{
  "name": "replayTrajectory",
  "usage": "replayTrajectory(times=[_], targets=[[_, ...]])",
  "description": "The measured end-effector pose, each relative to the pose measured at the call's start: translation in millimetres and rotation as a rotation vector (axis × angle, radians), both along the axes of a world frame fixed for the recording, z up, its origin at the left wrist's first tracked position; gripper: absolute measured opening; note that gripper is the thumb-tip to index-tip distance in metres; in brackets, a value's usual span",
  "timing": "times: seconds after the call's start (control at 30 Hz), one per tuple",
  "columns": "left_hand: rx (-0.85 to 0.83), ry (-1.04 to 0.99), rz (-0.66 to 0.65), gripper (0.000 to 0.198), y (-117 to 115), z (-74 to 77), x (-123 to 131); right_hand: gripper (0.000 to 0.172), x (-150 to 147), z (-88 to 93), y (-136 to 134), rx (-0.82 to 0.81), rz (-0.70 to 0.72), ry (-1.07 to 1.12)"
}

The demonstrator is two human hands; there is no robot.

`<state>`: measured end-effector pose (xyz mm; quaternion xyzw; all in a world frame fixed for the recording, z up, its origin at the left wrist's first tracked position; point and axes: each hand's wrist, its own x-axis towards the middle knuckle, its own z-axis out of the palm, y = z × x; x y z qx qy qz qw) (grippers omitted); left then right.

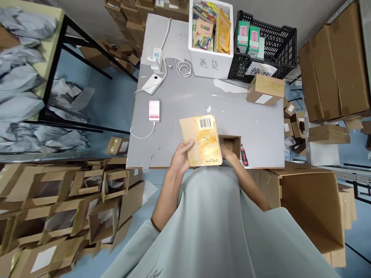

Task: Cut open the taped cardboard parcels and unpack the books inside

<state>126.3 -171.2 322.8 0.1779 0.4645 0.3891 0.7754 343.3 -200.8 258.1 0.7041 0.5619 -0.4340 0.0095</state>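
Note:
My left hand (181,157) grips a yellow-and-beige book (206,141) by its left edge, thumb on top. A barcode label shows near the book's upper right corner. My right hand (227,153) reaches at an opened small cardboard box (232,142) by the table's front edge, just right of the book. The book and box hide its fingers, so I cannot see whether it holds anything. A red-and-black box cutter (244,155) lies right of that box.
On the grey table (179,92) are a phone (154,111), a power bank (152,83), a white bin (211,63) of books, a black crate (278,42) and a taped box (266,89). A large open carton (313,208) stands at the right; opened boxes (58,189) pile up left.

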Motion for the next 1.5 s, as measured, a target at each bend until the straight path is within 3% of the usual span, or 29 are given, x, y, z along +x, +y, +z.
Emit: replayTrajectory(times=[0.1,0.2,0.3,0.37,0.47,0.57,0.7,0.8,0.87,0.93,1.0,1.1,1.23,1.33,1.4,1.5], targets=[[-0.013,-0.009,-0.024,0.064,-0.3,3.9,0.6,0.039,5.3,12.7,-2.1,0.030,-0.008,-0.024],[-0.001,0.009,-0.055,0.066,0.2,8.3,0.6,0.047,19.0,32.3,-17.8,0.228,-0.086,-0.014],[0.025,0.031,-0.089,0.069,1.6,12.2,1.2,0.045,31.7,55.3,-40.3,0.436,-0.265,0.196],[0.049,0.046,-0.118,0.070,3.2,13.8,2.4,0.048,35.1,67.7,-52.5,0.483,-0.427,0.396],[0.089,0.072,-0.186,0.068,5.6,14.8,5.3,0.056,34.0,74.9,-60.1,0.470,-0.579,0.576],[0.146,0.090,-0.255,0.065,7.4,15.5,9.1,0.064,33.5,71.1,-57.7,0.471,-0.621,0.618],[0.325,0.142,-0.328,0.058,9.4,19.0,10.1,0.041,37.1,70.0,-56.3,0.532,-0.614,0.616],[0.594,0.240,-0.384,0.045,11.2,23.4,5.8,0.023,36.8,77.6,-59.4,0.657,-0.591,0.639],[0.768,0.337,-0.378,0.039,11.1,25.6,2.7,0.014,34.5,83.6,-60.9,0.773,-0.574,0.638],[0.839,0.406,-0.331,0.040,8.9,26.5,1.1,0.008,31.6,87.9,-61.3,0.878,-0.559,0.602],[0.793,0.389,-0.263,0.050,5.2,25.6,1.2,0.006,28.9,89.9,-60.7,0.965,-0.540,0.559],[0.573,0.288,-0.184,0.075,-0.6,21.6,2.3,0.007,25.6,89.6,-59.8,1.080,-0.495,0.532],[0.240,0.185,-0.211,0.072,-5.0,15.0,0.5,0.008,21.7,87.8,-59.9,1.143,-0.442,0.511],[0.135,0.119,-0.265,0.069,-6.0,13.2,-3.6,0.012,17.4,89.2,-60.6,1.085,-0.445,0.513],[0.126,0.104,-0.292,0.066,-6.1,13.3,-6.4,0.019,12.8,91.1,-60.5,1.019,-0.531,0.526],[0.175,0.106,-0.272,0.063,-6.0,13.1,-10.6,0.055,3.4,92.5,-59.4,0.827,-0.693,0.614]])
